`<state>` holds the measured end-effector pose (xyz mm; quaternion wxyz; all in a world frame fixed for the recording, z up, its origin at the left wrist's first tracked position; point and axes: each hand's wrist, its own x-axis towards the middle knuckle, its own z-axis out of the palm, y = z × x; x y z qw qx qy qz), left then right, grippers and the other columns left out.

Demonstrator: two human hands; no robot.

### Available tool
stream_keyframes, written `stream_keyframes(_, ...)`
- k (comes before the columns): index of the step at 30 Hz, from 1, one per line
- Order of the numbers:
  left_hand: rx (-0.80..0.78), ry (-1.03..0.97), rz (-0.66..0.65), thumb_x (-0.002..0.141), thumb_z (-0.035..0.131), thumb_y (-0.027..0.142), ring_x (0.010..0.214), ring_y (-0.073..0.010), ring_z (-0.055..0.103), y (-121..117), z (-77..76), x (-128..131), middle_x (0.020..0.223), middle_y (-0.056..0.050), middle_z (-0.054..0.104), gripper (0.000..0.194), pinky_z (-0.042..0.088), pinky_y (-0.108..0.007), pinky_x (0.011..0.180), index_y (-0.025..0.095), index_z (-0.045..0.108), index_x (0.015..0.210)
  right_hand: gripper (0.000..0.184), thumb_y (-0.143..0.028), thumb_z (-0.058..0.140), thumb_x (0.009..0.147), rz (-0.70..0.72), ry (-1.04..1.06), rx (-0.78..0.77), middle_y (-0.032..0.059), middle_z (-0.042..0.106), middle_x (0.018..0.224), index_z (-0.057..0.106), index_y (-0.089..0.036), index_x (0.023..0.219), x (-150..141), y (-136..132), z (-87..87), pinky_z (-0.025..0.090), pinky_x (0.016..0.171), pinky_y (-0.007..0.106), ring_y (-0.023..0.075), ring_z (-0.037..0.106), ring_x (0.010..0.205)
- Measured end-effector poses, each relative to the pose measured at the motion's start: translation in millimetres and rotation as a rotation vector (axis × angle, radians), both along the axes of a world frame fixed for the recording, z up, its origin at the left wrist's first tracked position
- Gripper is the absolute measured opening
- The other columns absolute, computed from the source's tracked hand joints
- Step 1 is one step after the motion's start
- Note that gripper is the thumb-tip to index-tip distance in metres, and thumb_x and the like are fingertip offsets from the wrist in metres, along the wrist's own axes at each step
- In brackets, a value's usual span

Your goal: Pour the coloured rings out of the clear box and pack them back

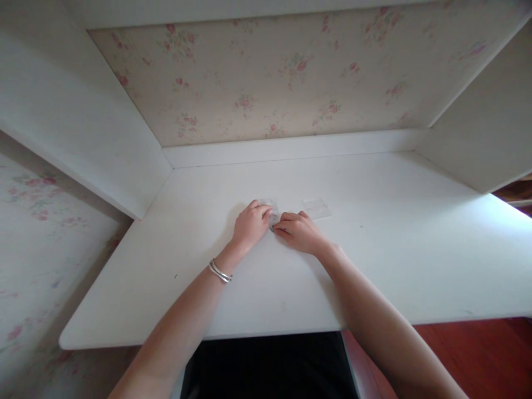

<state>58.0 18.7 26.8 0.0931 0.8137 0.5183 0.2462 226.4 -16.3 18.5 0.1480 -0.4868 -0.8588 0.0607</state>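
My left hand [251,225] is closed over the lower left part of a small clear plastic bag [269,203] on the white desk. Close beside it, my right hand [300,231] has its fingers pinched together at a small dark item [272,228] by the bag's lower edge. Whether that item lies inside the bag or outside it, I cannot tell; the fingers cover most of it. A second flat clear bag [316,208] rests on the desk just beyond my right hand.
The white desk [257,299] has side panels at left [95,100] and right [477,116]. Behind it rises a wall with floral wallpaper [257,83]. Tiny dark specks lie at left [175,276] and right [361,226]. Reddish flooring [474,354] shows below the front edge.
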Motion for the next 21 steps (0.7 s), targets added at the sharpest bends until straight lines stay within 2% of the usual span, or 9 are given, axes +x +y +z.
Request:
stream_keyframes(4,0.004,-0.019,0.019,0.090,0.044,0.030,0.089,-0.0151,0.059,-13,0.9,-16,0.099,-0.003,0.062,0.025,0.044,-0.026,0.084,0.024,0.064,0.103,0.023,-0.026,0.044,0.091,0.004,-0.017,0.007,0.0014,0.063,0.090,0.067,-0.027,0.092,-2,-1,-0.9,0.027,0.073,0.029,0.0145,0.057,0.085)
stream_keyframes(8,-0.044,-0.027,0.017,0.090,0.045,0.031,0.087,-0.0153,0.060,-22,-6.2,-29,0.096,-0.003,0.064,0.024,0.046,-0.026,0.082,0.023,0.065,0.100,0.023,-0.024,0.044,0.091,0.007,-0.011,-0.006,0.0024,0.062,0.091,0.066,-0.025,0.093,-4,-1,-0.5,0.029,0.075,0.028,0.0142,0.057,0.086)
stream_keyframes(15,-0.082,0.048,-0.023,0.091,0.042,0.032,0.086,-0.0158,0.061,-35,-6.9,-24,0.097,-0.003,0.063,0.025,0.046,-0.025,0.076,0.026,0.064,0.099,0.022,-0.026,0.043,0.092,-0.031,0.068,0.031,0.0031,0.062,0.091,0.065,-0.023,0.094,-7,-1,-3.5,0.030,0.075,0.027,0.0138,0.057,0.086)
stream_keyframes(21,-0.096,0.098,-0.021,0.092,0.040,0.033,0.086,-0.0162,0.061,-34,-7.8,-26,0.096,-0.003,0.062,0.026,0.046,-0.025,0.074,0.026,0.064,0.099,0.021,-0.025,0.045,0.090,-0.021,0.111,0.027,0.0016,0.063,0.093,0.066,-0.025,0.093,-5,0,-6.4,0.032,0.076,0.026,0.0129,0.058,0.085)
